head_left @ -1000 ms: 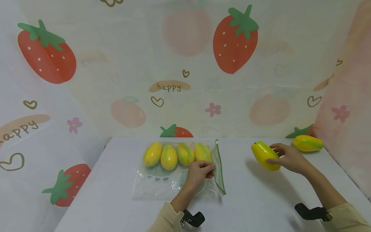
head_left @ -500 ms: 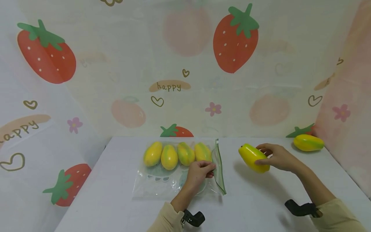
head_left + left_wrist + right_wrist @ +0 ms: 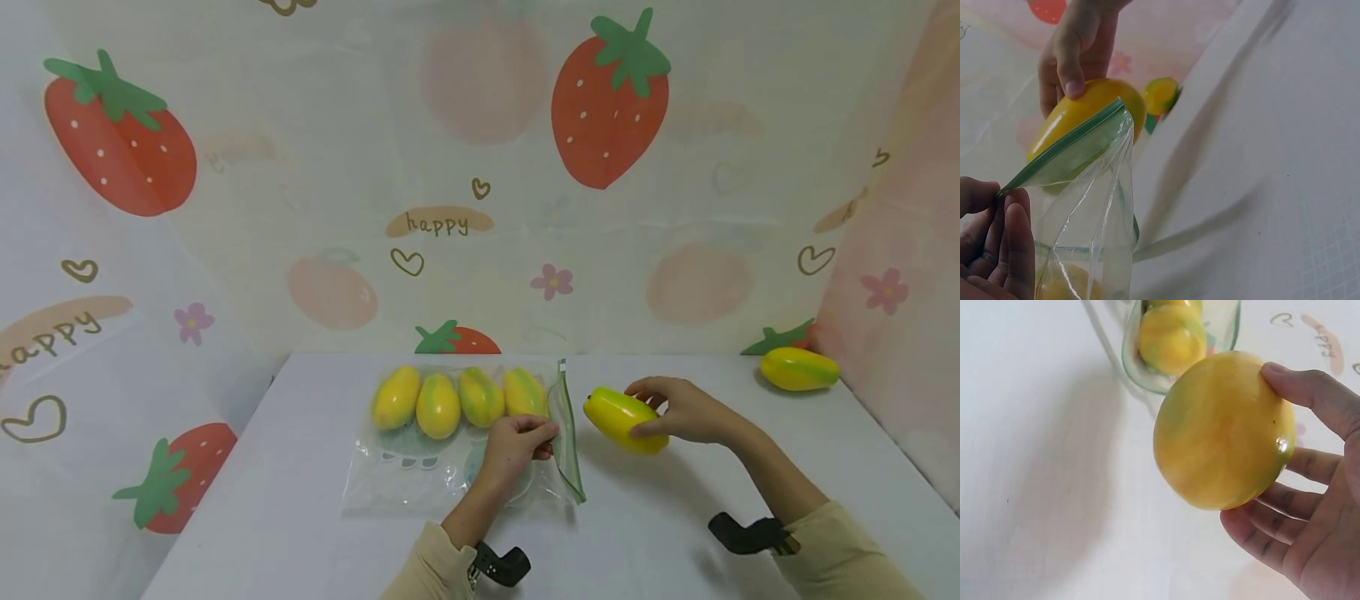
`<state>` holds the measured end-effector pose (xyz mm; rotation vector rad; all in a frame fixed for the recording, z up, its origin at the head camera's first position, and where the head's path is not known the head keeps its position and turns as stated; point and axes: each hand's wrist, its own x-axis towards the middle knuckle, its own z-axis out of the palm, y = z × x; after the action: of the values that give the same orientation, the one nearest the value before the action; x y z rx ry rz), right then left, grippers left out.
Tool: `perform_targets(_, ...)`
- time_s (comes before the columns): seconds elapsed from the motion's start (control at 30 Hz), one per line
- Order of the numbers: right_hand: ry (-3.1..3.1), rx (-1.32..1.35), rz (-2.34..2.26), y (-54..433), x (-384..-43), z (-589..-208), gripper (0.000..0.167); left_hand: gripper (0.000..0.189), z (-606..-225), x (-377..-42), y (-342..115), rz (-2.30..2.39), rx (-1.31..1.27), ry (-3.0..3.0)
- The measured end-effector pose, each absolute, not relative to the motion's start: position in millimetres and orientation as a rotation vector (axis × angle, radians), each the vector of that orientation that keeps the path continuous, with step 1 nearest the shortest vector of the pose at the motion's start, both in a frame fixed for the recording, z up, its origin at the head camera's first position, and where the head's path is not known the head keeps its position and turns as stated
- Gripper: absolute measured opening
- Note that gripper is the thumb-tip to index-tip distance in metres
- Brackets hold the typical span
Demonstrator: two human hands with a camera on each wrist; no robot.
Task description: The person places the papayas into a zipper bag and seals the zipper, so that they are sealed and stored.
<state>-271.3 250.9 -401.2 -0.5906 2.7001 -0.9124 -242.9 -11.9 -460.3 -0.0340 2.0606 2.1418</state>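
The left hand (image 3: 516, 446) pinches the bag's (image 3: 408, 496) green edge, its mouth parted, four fruits (image 3: 438, 407) inside; the right hand's (image 3: 693, 411) fingers grip another papaya (image 3: 621, 419) above the table (image 3: 255, 500), just beside that mouth

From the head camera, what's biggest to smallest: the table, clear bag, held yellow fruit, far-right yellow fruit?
1. Table
2. Clear bag
3. Held yellow fruit and far-right yellow fruit, unranked: the held one looks bigger but is nearer the camera and partly covered by the right hand.

Four fruits (image 3: 438, 407) — inside the bag (image 3: 375, 487)
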Motion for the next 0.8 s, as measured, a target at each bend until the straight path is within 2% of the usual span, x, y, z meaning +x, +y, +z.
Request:
perform_targets(0.43,2.601,-0.775,-0.82,223.5,-273.7,-408.1,0.052,0.022,-459.8,-243.0,-9.9,2.148,-0.042,2.056)
perform_targets(0.8,2.545,-0.825,-0.736,196.4,-278.8,-411.5,0.051,0.025,-460.2,-242.8,-8.3,2.15,-0.021,2.084)
